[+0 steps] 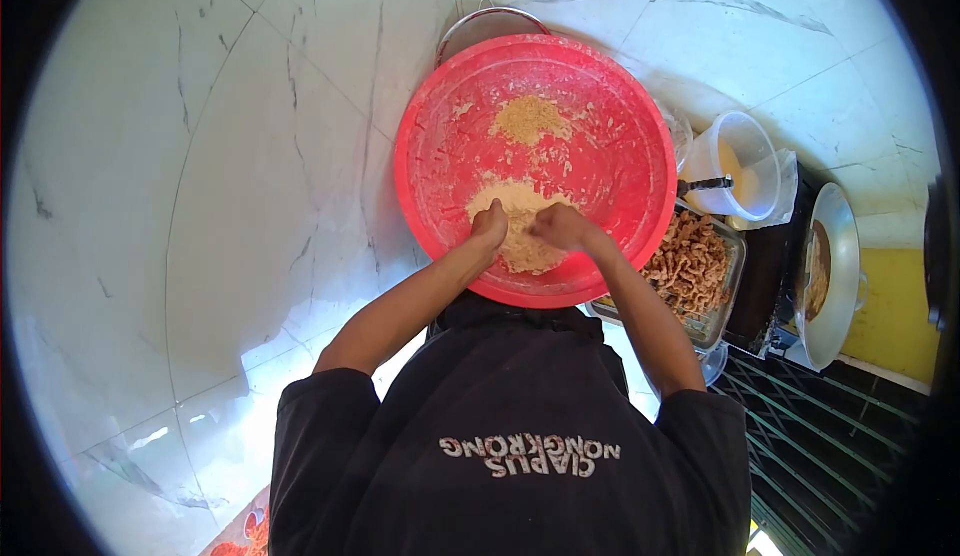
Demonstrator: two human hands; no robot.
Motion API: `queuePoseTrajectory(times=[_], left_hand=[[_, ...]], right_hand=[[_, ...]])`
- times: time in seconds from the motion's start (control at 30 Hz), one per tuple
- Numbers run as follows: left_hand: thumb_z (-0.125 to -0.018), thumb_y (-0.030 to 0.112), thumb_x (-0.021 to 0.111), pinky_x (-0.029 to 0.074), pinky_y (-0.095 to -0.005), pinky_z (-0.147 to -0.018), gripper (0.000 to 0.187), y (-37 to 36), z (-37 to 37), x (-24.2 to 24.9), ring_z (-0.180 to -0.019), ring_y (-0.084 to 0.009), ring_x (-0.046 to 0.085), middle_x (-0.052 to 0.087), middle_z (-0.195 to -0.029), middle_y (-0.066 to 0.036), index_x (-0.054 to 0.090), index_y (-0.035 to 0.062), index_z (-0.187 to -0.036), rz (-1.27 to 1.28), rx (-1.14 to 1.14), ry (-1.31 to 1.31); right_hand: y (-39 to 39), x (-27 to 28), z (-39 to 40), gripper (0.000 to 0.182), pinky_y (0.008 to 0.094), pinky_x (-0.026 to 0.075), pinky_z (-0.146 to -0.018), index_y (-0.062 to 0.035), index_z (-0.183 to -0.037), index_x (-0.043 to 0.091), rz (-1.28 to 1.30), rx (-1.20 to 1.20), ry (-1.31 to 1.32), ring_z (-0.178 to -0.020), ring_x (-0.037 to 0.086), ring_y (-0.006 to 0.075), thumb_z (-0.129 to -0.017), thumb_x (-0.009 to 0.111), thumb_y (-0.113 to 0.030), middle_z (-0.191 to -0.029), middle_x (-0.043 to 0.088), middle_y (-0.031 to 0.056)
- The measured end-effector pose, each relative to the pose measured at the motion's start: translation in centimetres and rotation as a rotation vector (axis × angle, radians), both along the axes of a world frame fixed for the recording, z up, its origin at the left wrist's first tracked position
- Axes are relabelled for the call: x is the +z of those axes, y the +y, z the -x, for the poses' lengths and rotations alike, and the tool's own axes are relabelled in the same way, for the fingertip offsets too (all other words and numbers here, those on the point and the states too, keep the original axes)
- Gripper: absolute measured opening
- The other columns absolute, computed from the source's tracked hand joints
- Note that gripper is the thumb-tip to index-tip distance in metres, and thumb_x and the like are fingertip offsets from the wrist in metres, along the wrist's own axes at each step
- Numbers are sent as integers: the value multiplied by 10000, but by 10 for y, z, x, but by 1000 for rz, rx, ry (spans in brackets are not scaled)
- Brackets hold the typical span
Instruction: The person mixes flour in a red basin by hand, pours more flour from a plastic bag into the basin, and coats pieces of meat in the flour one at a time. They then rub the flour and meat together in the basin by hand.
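A wide red basin [625, 146] is in front of my body, its inside dusted with flour. Pale flour [515, 196] lies in a heap near its lower middle, and a smaller yellowish crumbly patch [532, 120] lies farther up. My left hand [489, 224] is at the left side of the heap, fingers curled in at the flour; what they hold is hidden. To its right, my right hand [560, 226] is closed over the heap, and I cannot make out anything in it.
At the right, a metal tray [738, 281] holds fried pieces [690, 264]. Behind it is a clear plastic tub [765, 161] of pale liquid with a dark handle. A large wok [842, 256] of oil stands farther right. A metal rack [820, 436] is at the lower right.
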State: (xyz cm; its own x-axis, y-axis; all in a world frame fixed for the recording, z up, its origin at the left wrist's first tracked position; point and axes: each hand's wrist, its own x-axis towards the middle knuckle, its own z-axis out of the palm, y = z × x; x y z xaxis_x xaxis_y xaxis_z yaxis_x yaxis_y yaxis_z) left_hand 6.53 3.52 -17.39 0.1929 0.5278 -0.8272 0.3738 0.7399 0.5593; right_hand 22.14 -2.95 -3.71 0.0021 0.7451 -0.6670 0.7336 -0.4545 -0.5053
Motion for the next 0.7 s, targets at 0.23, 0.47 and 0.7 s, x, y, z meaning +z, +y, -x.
queuePoseTrajectory(times=[0.23, 0.47, 0.7], left_hand=[[-1035, 505, 374, 494, -424, -953, 669, -24, -45, 51, -1126, -311, 648, 646, -1245, -230, 593, -90, -1250, 253, 208, -70], [-1033, 574, 306, 497, -434, -963, 755, -20, -12, 32, -1130, -320, 646, 642, -1244, -240, 593, -89, -1251, 43, -41, 25], [-1036, 609, 188, 552, -430, -910, 817, -14, -37, 72, -1094, -331, 662, 624, -1259, -237, 556, -73, -1294, 247, 122, -85]], right_hand=[[-7, -79, 10, 485, 455, 543, -836, 110, -1015, 687, 62, -461, 37, -980, 700, 387, -910, 566, -347, -1044, 697, 301], [-5, -25, -12, 509, 455, 562, -751, 100, -1075, 666, 104, -485, 134, -902, 703, 358, -909, 536, -364, -1034, 705, 246], [1, -71, 13, 490, 469, 571, -705, 95, -1038, 680, 179, -558, 116, -872, 716, 385, -886, 544, -350, -958, 706, 276]])
